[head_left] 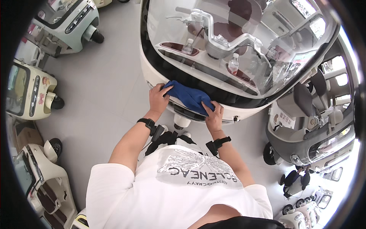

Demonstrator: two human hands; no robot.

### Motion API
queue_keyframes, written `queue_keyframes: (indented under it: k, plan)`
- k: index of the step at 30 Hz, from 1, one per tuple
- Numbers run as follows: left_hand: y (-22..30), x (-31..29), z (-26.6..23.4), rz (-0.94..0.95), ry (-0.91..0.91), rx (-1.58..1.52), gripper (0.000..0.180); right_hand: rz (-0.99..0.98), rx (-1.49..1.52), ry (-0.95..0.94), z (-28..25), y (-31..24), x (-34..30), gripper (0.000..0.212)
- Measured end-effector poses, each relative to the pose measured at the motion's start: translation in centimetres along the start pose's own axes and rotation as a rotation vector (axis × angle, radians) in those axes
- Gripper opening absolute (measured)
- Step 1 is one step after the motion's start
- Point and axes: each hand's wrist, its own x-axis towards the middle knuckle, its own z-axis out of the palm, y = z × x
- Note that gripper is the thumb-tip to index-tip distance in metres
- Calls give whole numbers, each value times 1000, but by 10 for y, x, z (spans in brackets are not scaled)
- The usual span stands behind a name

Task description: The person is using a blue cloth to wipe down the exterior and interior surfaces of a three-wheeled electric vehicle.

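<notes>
A blue cloth [188, 96] lies bunched against the front of a white enclosed three-wheeler [244, 111], just below its windshield [213, 82]. My left hand [159, 99] grips the cloth's left end between thumb and fingers. At the other end, my right hand [214, 115] pinches the cloth, fingers pressed against the body panel. The cloth covers part of the dark front strip under the glass. Through the windshield show silver handlebars [225, 47] and two clear bottles, one in the left tray [187, 46] and one on the right [233, 63].
More small vehicles line the left: a pale green one [72, 34], a cream one [42, 91] and a white one [49, 179]. To the right is a grey open vehicle [305, 141] with brown seats. Behind it, a person [295, 183] is low near the floor.
</notes>
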Motion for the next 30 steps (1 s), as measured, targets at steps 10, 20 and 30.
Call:
queue_keyframes:
  k: [10,20,30]
  plan:
    - [-43,65,-26,209,91,38,47,-180,-165,157,1,-22,66,59]
    - [-83,213,-72,289,203,-209,55,-4,-174,461,5,-119,205,68]
    - [-140,184,-43,358,173,-349,51,62,-300,347,53,-130,166,62]
